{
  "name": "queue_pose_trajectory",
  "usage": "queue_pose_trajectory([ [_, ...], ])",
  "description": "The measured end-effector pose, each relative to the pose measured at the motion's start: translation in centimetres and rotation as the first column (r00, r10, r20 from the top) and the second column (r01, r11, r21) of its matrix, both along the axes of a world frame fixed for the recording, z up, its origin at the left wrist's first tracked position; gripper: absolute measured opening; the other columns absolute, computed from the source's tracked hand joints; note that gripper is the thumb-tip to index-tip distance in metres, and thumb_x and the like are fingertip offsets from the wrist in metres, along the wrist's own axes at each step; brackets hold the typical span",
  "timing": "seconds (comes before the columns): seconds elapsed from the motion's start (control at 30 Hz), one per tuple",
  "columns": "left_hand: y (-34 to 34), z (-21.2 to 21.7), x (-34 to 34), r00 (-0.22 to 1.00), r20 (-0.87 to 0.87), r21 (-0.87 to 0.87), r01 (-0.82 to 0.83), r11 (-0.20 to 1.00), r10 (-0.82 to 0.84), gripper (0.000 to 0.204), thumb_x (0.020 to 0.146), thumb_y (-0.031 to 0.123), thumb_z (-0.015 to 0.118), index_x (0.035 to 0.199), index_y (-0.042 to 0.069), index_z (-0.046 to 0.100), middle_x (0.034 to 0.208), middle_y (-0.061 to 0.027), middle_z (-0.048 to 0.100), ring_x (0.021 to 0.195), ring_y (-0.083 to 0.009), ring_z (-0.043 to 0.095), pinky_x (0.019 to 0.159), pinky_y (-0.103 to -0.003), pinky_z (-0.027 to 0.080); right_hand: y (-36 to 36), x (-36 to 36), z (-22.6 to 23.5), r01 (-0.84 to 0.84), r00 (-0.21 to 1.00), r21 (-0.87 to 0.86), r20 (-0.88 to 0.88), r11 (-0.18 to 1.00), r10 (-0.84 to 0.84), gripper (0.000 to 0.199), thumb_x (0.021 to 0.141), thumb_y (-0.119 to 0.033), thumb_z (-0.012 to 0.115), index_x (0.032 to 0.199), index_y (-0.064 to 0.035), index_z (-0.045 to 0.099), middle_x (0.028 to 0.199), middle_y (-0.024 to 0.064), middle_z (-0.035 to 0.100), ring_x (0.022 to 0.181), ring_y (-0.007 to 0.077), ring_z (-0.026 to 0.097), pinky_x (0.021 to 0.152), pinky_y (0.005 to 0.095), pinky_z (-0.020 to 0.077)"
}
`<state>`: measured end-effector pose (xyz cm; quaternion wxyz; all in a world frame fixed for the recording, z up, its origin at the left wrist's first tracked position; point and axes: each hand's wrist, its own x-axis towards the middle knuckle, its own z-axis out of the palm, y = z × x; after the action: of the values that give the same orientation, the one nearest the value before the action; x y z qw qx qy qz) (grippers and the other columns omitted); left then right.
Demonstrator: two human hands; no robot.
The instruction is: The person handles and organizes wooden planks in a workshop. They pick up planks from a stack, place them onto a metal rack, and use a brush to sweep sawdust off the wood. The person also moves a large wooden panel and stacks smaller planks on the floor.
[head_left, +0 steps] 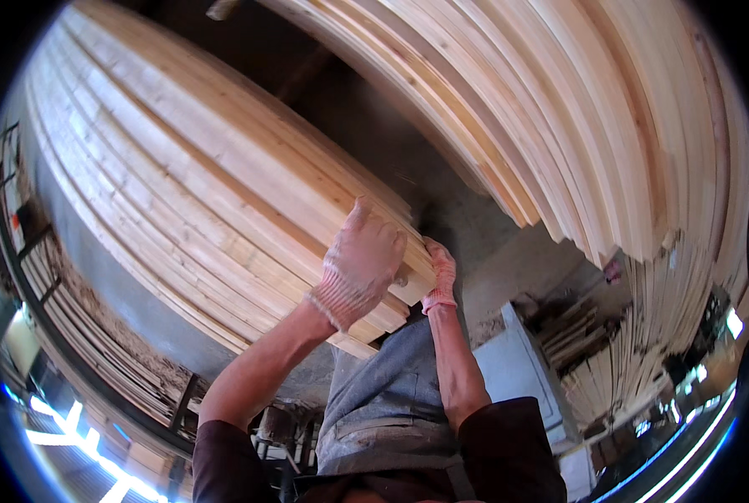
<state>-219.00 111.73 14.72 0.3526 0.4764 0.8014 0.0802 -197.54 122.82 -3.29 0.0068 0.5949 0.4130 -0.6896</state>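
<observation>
Clasping near end of plank (320, 184) at R edge of pile (182, 197) w/ L hand (364, 264) over top, R hand (442, 272) alongside (closure unclear), w/ long axis running fwd-L along pile.

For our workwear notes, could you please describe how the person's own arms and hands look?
The left hand and right hand wear pale pinkish knitted gloves with ribbed cuffs. Dark, slightly maroon sleeves end around the elbows, leaving the forearms bare.
</observation>
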Motion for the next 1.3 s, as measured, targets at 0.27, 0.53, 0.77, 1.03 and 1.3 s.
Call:
queue_pose_trajectory([
  [0.27, -1.7, -2.3, -0.3, 0.988, -0.138, -0.032, 0.058, 0.998, -0.062, 0.052, 0.074, 0.048, 0.077, 0.108, 0.010, 0.071, 0.104, -0.0060, 0.068, 0.113, -0.0284, 0.063, 0.122, -0.052, 0.026, 4.1, -7.2, -0.2, -0.768, 0.601, 0.354, 0.113, 0.534, 0.791, 0.047, 0.101, -0.042, 0.056, 0.113, -0.0003, 0.071, 0.112, 0.0225, 0.073, 0.106, 0.0394, 0.068, 0.094, 0.0439, 0.0512],
  [0.53, -3.3, 0.4, 1.7, 0.957, -0.255, 0.123, -0.110, 0.986, 0.139, 0.060, 0.070, 0.044, 0.082, 0.117, 0.008, 0.070, 0.119, -0.0111, 0.068, 0.123, -0.0277, 0.060, 0.122, -0.049, 0.028, 3.9, -9.0, -5.8, -0.921, 0.029, 0.390, 0.119, -0.020, 0.992, 0.048, 0.105, -0.045, 0.049, 0.120, -0.0059, 0.072, 0.116, 0.0231, 0.072, 0.110, 0.0408, 0.068, 0.093, 0.0428, 0.0518],
  [0.77, -6.1, 9.1, 7.6, 0.572, -0.053, 0.391, -0.743, 0.544, 0.818, 0.093, 0.077, 0.042, 0.086, 0.149, 0.000, 0.046, 0.148, -0.0239, 0.052, 0.136, -0.0407, 0.051, 0.119, -0.049, 0.036, 4.6, -8.7, -5.2, -0.793, 0.607, -0.217, -0.213, 0.569, 0.765, 0.050, 0.105, -0.047, 0.055, 0.117, -0.0011, 0.070, 0.110, 0.0154, 0.075, 0.098, 0.0206, 0.066, 0.087, 0.0375, 0.0527],
  [1.03, -3.6, 4.5, 16.1, -0.160, 0.636, -0.256, -0.967, 0.011, 0.755, 0.085, 0.089, 0.046, 0.079, 0.149, -0.002, 0.043, 0.143, -0.0217, 0.058, 0.135, -0.0349, 0.055, 0.112, -0.038, 0.045, 5.9, -7.9, -6.5, -0.984, 0.100, 0.100, -0.367, 0.146, 0.925, 0.033, 0.109, -0.026, 0.043, 0.139, -0.0122, 0.041, 0.112, 0.0295, 0.071, 0.106, 0.0452, 0.069, 0.091, 0.0493, 0.0553],
  [1.3, -1.2, 6.3, 16.4, -0.189, 0.766, -0.082, -0.977, -0.199, 0.614, 0.074, 0.091, 0.042, 0.076, 0.145, 0.000, 0.048, 0.135, -0.0178, 0.062, 0.125, -0.0270, 0.060, 0.107, -0.037, 0.047, 1.5, -8.5, 7.3, -0.700, 0.700, -0.488, -0.322, 0.522, 0.638, 0.065, 0.102, -0.063, 0.051, 0.126, -0.0065, 0.069, 0.117, 0.0097, 0.075, 0.102, 0.0242, 0.073, 0.089, 0.0388, 0.0586],
])
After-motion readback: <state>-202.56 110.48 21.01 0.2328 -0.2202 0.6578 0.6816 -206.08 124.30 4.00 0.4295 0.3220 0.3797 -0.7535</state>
